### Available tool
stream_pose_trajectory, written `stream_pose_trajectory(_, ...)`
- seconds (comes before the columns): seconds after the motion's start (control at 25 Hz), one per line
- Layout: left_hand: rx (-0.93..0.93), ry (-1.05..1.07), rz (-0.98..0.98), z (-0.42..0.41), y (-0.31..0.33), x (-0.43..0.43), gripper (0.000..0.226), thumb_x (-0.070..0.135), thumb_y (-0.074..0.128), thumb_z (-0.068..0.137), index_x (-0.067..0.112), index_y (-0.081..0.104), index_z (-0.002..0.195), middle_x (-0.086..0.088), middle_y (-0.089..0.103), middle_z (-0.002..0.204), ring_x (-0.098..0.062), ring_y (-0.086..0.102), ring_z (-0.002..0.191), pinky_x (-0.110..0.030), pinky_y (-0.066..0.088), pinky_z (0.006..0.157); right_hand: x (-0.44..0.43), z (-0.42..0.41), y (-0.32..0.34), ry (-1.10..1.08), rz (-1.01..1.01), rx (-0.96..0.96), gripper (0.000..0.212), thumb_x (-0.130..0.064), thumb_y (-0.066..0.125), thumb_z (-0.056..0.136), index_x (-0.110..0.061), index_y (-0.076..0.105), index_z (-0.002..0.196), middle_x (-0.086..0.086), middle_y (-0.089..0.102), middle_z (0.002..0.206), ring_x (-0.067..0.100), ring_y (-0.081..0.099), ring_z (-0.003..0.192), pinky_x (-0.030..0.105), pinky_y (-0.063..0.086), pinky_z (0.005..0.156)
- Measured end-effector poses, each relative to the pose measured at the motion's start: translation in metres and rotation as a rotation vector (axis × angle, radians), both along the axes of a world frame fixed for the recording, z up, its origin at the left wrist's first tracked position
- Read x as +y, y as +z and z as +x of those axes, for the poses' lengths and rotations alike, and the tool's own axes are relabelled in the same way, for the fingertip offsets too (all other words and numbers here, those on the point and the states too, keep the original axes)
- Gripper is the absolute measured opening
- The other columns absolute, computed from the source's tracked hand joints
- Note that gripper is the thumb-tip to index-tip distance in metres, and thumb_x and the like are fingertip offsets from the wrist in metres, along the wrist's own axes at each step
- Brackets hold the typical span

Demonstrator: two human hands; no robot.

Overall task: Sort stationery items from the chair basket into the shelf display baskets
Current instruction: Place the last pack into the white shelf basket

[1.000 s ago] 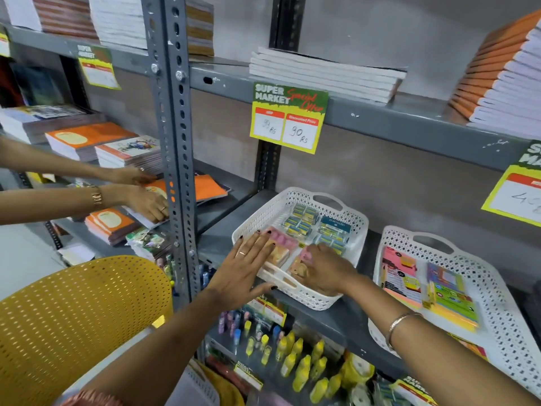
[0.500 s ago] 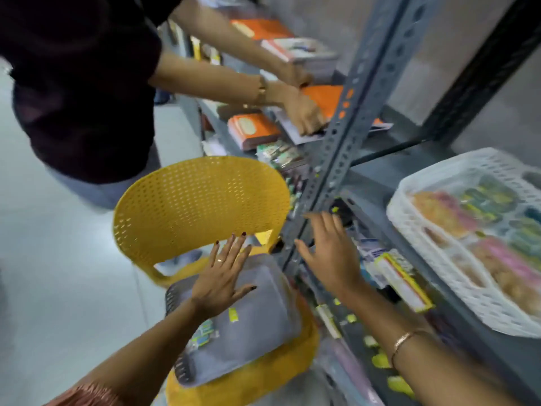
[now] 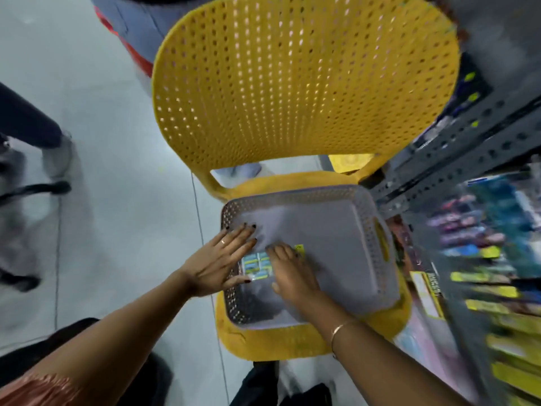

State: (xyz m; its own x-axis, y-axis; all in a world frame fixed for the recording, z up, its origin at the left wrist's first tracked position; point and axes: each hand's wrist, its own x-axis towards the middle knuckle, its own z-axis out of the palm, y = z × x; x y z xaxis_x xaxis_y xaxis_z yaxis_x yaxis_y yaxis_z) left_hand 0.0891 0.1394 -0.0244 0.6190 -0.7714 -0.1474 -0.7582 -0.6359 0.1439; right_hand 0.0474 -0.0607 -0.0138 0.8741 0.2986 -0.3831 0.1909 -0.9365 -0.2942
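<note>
A grey perforated basket point(image 3: 345, 230) sits on the seat of a yellow chair point(image 3: 304, 83). Inside it, near its left wall, lies a clear packet of blue-and-yellow eraser blocks point(image 3: 256, 263), and a small yellow item point(image 3: 299, 249) lies just right of it. My left hand point(image 3: 218, 263) is flat with fingers spread over the basket's left rim, touching the packet's left edge. My right hand point(image 3: 289, 273) is inside the basket with fingers curled down on the packet's right side. The image is blurred, so the grip is unclear.
A grey metal shelf rack point(image 3: 456, 159) stands right of the chair, its lower shelves packed with blurred coloured stationery point(image 3: 480, 259). Other people's legs and shoes point(image 3: 38, 159) stand on the pale floor at left and behind the chair.
My view swung down from the shelf baskets to the chair. Both hands left the white shelf basket and came down into the grey chair basket, onto the eraser packet.
</note>
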Motion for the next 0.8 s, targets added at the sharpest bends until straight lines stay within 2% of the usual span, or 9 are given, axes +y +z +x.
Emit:
stream_pose_trajectory(0.12, 0.007, 0.004, 0.003, -0.004, -0.013, 0.002, 0.078, 0.063, 0.021, 0.092, 0.007, 0.014, 0.146, -0.015, 0.012, 0.152, -0.026, 0.002, 0.141, -0.04, 0.006, 0.111, 0.007, 0.008, -0.023, 0.075, -0.037, -0.07, 0.078, -0.019, 0.085, 0.04, -0.009, 0.058, 0.113, 0.008, 0.068, 0.107, 0.025, 0.066, 0.097, 0.032, 0.057, 0.08)
stream_pose_trajectory(0.28, 0.008, 0.033, -0.031, -0.004, -0.015, 0.002, 0.078, 0.062, 0.029, 0.09, 0.003, 0.022, 0.142, -0.016, 0.018, 0.148, -0.025, 0.011, 0.138, -0.039, 0.006, 0.111, 0.006, 0.015, -0.035, 0.167, -0.064, -0.095, 0.072, -0.031, 0.085, 0.037, -0.014, 0.061, 0.102, 0.002, 0.066, 0.092, 0.022, 0.065, 0.087, 0.029, 0.054, 0.076)
stream_pose_trajectory(0.4, -0.002, 0.032, -0.038, -0.005, -0.015, 0.002, 0.078, 0.061, 0.029, 0.09, 0.002, 0.028, 0.14, -0.017, 0.021, 0.147, -0.027, 0.014, 0.138, -0.04, 0.006, 0.111, 0.003, 0.015, -0.035, 0.147, -0.056, -0.06, 0.062, -0.026, 0.085, 0.036, -0.013, 0.06, 0.092, 0.005, 0.064, 0.089, 0.024, 0.063, 0.084, 0.031, 0.054, 0.067)
stream_pose_trajectory(0.48, -0.006, 0.037, -0.034, -0.005, -0.014, 0.001, 0.077, 0.06, 0.028, 0.09, 0.001, 0.034, 0.138, -0.018, 0.026, 0.146, -0.029, 0.018, 0.137, -0.041, 0.01, 0.11, -0.003, 0.014, -0.034, 0.115, -0.019, -0.016, 0.056, -0.021, 0.083, 0.043, -0.009, 0.058, 0.091, 0.01, 0.062, 0.093, 0.028, 0.06, 0.088, 0.035, 0.054, 0.069)
stream_pose_trajectory(0.64, 0.007, 0.051, -0.024, -0.006, -0.01, -0.002, 0.074, 0.057, 0.029, 0.089, 0.001, 0.043, 0.134, -0.02, 0.033, 0.144, -0.033, 0.023, 0.135, -0.042, 0.012, 0.107, -0.029, 0.009, -0.028, -0.005, 0.05, 0.048, 0.047, -0.013, 0.07, 0.064, -0.004, 0.051, 0.106, 0.016, 0.052, 0.115, 0.034, 0.048, 0.109, 0.043, 0.048, 0.084)
stream_pose_trajectory(0.8, 0.024, 0.056, -0.003, -0.006, -0.007, -0.003, 0.079, 0.06, 0.013, 0.093, -0.001, 0.045, 0.132, -0.021, 0.035, 0.143, -0.034, 0.029, 0.132, -0.041, 0.012, 0.107, -0.054, -0.002, -0.025, -0.115, 0.057, 0.03, 0.051, -0.015, 0.07, 0.065, -0.004, 0.052, 0.112, 0.016, 0.052, 0.116, 0.034, 0.048, 0.113, 0.043, 0.049, 0.088)
